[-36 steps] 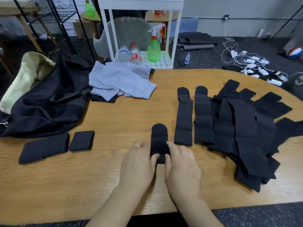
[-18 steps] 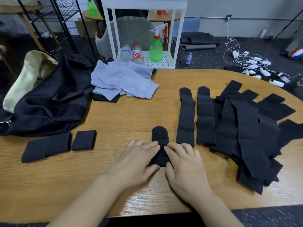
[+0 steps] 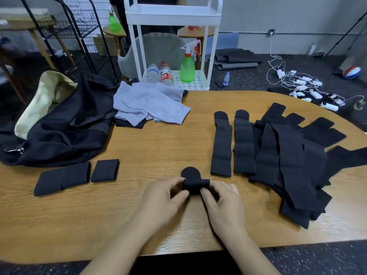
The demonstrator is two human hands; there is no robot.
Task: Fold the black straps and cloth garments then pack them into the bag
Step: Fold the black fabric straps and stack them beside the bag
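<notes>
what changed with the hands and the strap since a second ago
Both hands, left hand and right hand, went from pressing flat to pinching the strap, whose near end is now rolled up toward its rounded tip. The folded straps, the strap pile and the bag stayed put.

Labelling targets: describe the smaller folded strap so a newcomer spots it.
Start at the black bag on the wooden table's left. In front of it lie two folded black straps; the smaller folded strap is the right one, squarish, half its neighbour's length.
</notes>
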